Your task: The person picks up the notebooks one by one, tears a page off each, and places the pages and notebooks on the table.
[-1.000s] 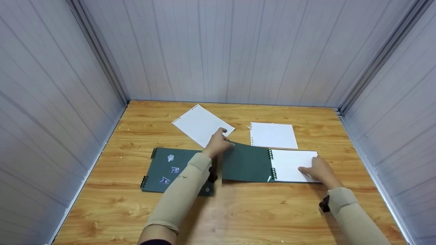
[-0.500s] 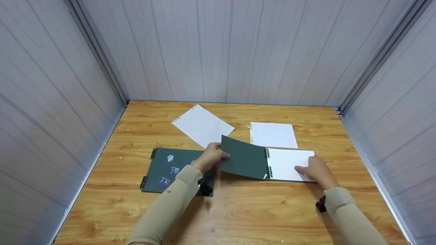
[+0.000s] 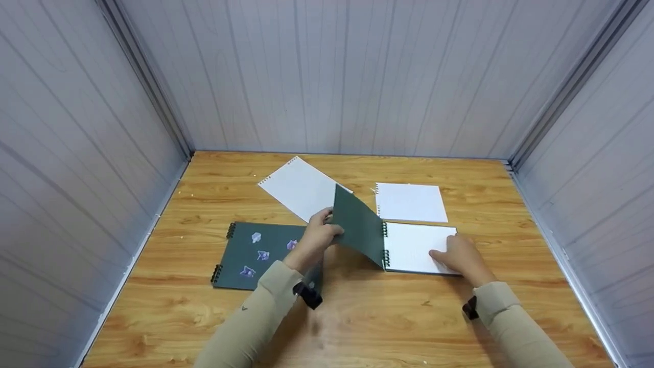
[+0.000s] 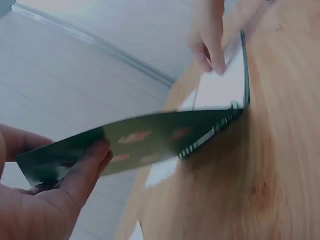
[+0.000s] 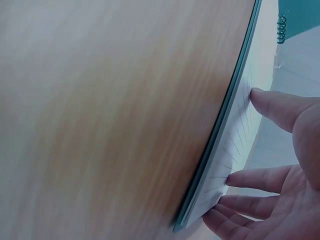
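Note:
My left hand (image 3: 315,239) pinches the free edge of the dark green cover (image 3: 357,225) of a spiral notebook, which stands raised at a slant. In the left wrist view the thumb lies on the cover's (image 4: 145,137) outer face, which has small printed pictures. The notebook's white page (image 3: 414,248) faces up on the right. My right hand (image 3: 462,258) rests on this page near its right edge. In the right wrist view that hand's (image 5: 280,165) thumb and fingers are spread and fairly straight, their tips touching the page (image 5: 237,130).
A second green spiral notebook (image 3: 240,255) lies closed at the left, partly behind my left arm. Two loose white sheets with torn punched edges lie farther back, one tilted sheet (image 3: 301,184) and one straight sheet (image 3: 411,202). Pale walls (image 3: 327,76) border the wooden table (image 3: 378,317).
The left hand has lifted the cover from nearly flat to a steep slant. The notebook has slid left, and the right hand has moved left with it.

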`<action>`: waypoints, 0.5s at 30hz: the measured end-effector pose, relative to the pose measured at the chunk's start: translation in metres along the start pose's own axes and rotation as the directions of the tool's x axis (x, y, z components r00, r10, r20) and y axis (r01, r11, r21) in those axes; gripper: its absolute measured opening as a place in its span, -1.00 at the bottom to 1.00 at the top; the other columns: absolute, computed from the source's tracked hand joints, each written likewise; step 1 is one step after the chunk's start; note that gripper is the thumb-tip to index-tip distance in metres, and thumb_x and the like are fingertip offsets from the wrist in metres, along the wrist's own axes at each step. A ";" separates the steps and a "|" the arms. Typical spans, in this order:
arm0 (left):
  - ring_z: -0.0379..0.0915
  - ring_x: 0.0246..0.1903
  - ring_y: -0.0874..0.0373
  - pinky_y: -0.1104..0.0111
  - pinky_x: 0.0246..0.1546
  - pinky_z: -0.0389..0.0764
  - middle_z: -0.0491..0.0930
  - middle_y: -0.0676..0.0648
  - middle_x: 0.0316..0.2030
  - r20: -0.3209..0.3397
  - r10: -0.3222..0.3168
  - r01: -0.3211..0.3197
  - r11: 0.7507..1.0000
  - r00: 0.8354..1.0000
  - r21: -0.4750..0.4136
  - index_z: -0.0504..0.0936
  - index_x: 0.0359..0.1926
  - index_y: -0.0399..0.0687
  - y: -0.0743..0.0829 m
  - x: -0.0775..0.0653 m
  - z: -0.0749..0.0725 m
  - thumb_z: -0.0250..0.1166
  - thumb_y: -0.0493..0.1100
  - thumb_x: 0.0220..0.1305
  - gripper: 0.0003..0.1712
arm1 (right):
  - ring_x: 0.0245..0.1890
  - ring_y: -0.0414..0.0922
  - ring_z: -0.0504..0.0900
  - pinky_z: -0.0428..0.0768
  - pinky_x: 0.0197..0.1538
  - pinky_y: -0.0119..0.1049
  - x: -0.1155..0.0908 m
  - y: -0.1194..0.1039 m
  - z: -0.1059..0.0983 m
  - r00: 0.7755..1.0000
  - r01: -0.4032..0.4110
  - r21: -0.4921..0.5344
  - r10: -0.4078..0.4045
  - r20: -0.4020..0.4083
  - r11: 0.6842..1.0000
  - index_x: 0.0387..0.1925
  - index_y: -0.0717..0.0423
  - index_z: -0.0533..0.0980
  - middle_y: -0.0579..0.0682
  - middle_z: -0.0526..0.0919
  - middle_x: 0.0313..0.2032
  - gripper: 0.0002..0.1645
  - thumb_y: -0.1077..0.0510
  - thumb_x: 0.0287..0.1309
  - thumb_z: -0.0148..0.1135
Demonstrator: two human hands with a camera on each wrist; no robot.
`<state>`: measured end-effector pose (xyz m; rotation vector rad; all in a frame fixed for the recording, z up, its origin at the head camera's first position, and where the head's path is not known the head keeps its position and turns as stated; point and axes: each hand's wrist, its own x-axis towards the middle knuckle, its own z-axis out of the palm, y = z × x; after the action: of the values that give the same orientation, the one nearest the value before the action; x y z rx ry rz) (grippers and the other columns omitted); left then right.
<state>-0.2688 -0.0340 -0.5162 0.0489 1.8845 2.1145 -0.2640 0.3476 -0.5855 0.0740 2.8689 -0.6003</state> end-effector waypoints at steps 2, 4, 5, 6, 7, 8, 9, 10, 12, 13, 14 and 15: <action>0.58 0.33 -0.23 -0.03 0.28 0.71 0.54 -0.38 0.38 0.002 0.080 -0.080 0.997 0.997 0.008 0.35 0.58 -0.29 0.003 -0.004 0.008 0.10 -0.48 0.32 -0.22 | -0.34 0.05 0.46 0.46 -0.25 -0.10 0.000 -0.005 0.001 1.000 0.024 -0.011 -0.024 -0.013 1.000 -0.25 0.38 0.58 0.17 0.53 -0.35 -0.48 -0.08 0.38 0.43; 0.57 0.34 -0.26 0.00 0.24 0.73 0.51 -0.39 0.40 0.010 0.173 -0.173 0.983 0.985 0.061 0.33 0.60 -0.29 0.001 -0.006 0.017 0.11 -0.46 0.32 -0.21 | -0.39 0.01 0.40 0.38 -0.31 -0.15 0.002 -0.009 0.002 0.999 0.041 -0.023 -0.042 -0.028 0.999 -0.39 0.28 0.52 0.08 0.44 -0.41 -0.52 -0.06 0.36 0.45; 0.56 0.33 -0.28 0.01 0.23 0.74 0.50 -0.40 0.41 0.018 0.218 -0.219 0.972 0.976 0.088 0.32 0.60 -0.30 0.000 -0.006 0.022 0.12 -0.45 0.32 -0.21 | -0.40 0.00 0.38 0.36 -0.33 -0.16 0.003 -0.011 0.003 0.999 0.045 -0.025 -0.046 -0.030 0.999 -0.43 0.24 0.50 0.07 0.42 -0.42 -0.52 -0.05 0.35 0.45; 0.56 0.32 -0.30 0.02 0.21 0.74 0.49 -0.41 0.42 0.028 0.252 -0.253 0.960 0.967 0.117 0.31 0.61 -0.31 -0.003 -0.006 0.026 0.13 -0.45 0.33 -0.20 | -0.40 0.00 0.38 0.35 -0.33 -0.16 0.003 -0.013 0.003 0.998 0.051 -0.026 -0.051 -0.030 0.998 -0.44 0.24 0.48 0.08 0.41 -0.42 -0.52 -0.04 0.35 0.45; 0.56 0.32 -0.31 0.04 0.20 0.74 0.48 -0.41 0.43 0.038 0.273 -0.276 0.950 0.961 0.146 0.31 0.61 -0.31 -0.006 -0.006 0.031 0.14 -0.44 0.34 -0.20 | -0.39 0.02 0.39 0.36 -0.32 -0.13 0.004 -0.014 0.003 0.998 0.056 -0.028 -0.057 -0.028 0.998 -0.43 0.26 0.48 0.11 0.43 -0.40 -0.52 -0.04 0.35 0.44; 0.57 0.31 -0.31 0.06 0.18 0.74 0.47 -0.39 0.44 0.048 0.286 -0.290 0.941 0.957 0.177 0.29 0.62 -0.31 -0.010 -0.005 0.035 0.15 -0.43 0.35 -0.20 | -0.36 0.08 0.47 0.47 -0.29 -0.09 0.004 -0.016 0.002 0.998 0.059 -0.025 -0.060 -0.026 0.998 -0.38 0.34 0.52 0.21 0.50 -0.36 -0.51 -0.03 0.36 0.44; 0.56 0.32 -0.32 0.08 0.19 0.74 0.45 -0.38 0.46 0.065 0.290 -0.297 0.935 0.955 0.195 0.27 0.63 -0.30 -0.014 -0.004 0.039 0.16 -0.43 0.35 -0.18 | -0.28 0.16 0.57 0.58 -0.20 -0.02 0.005 -0.019 0.001 0.998 0.056 -0.014 -0.056 -0.025 0.998 -0.28 0.43 0.57 0.31 0.57 -0.28 -0.50 -0.02 0.37 0.43; 0.53 0.35 -0.33 0.08 0.20 0.73 0.42 -0.37 0.50 0.086 0.286 -0.298 0.930 0.954 0.215 0.23 0.65 -0.29 -0.018 -0.002 0.042 0.17 -0.42 0.38 -0.17 | -0.15 0.26 0.64 0.66 -0.07 0.07 0.005 -0.021 -0.001 0.998 0.061 -0.004 -0.061 -0.023 0.998 -0.15 0.50 0.59 0.42 0.62 -0.15 -0.46 -0.01 0.39 0.41; 0.48 0.42 -0.35 0.07 0.25 0.72 0.35 -0.34 0.57 0.132 0.273 -0.300 0.917 0.953 0.263 0.18 0.69 -0.25 -0.026 0.000 0.049 0.18 -0.40 0.43 -0.15 | 0.18 0.42 0.62 0.64 0.25 0.25 0.005 -0.027 -0.006 0.997 0.074 0.035 -0.073 -0.019 0.997 0.16 0.59 0.55 0.57 0.61 0.14 -0.35 0.00 0.45 0.35; 0.45 0.45 -0.34 0.07 0.28 0.71 0.31 -0.32 0.60 0.153 0.266 -0.300 0.908 0.952 0.292 0.15 0.70 -0.23 -0.030 0.001 0.052 0.19 -0.39 0.45 -0.14 | 0.32 0.46 0.55 0.56 0.36 0.32 0.005 -0.031 -0.010 0.997 0.078 0.062 -0.077 -0.021 0.995 0.29 0.59 0.50 0.59 0.55 0.27 -0.30 0.02 0.48 0.32; 0.41 0.49 -0.34 0.07 0.31 0.69 0.28 -0.31 0.62 0.173 0.263 -0.307 0.896 0.949 0.321 0.13 0.71 -0.21 -0.033 0.002 0.054 0.19 -0.38 0.46 -0.13 | 0.43 0.48 0.46 0.48 0.44 0.37 0.004 -0.034 -0.015 0.996 0.084 0.095 -0.082 -0.025 0.992 0.39 0.58 0.43 0.58 0.49 0.37 -0.26 0.03 0.51 0.29; 0.38 0.51 -0.33 0.06 0.34 0.67 0.26 -0.31 0.63 0.190 0.261 -0.314 0.883 0.946 0.349 0.11 0.72 -0.19 -0.037 0.004 0.057 0.19 -0.37 0.47 -0.13 | 0.46 0.48 0.43 0.46 0.47 0.37 0.005 -0.038 -0.019 0.995 0.095 0.125 -0.091 -0.033 0.988 0.42 0.56 0.41 0.56 0.47 0.41 -0.27 0.04 0.54 0.26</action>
<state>-0.2518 0.0250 -0.5451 0.5813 2.2832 1.8226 -0.2759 0.3202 -0.5543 -0.0332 2.8700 -0.8055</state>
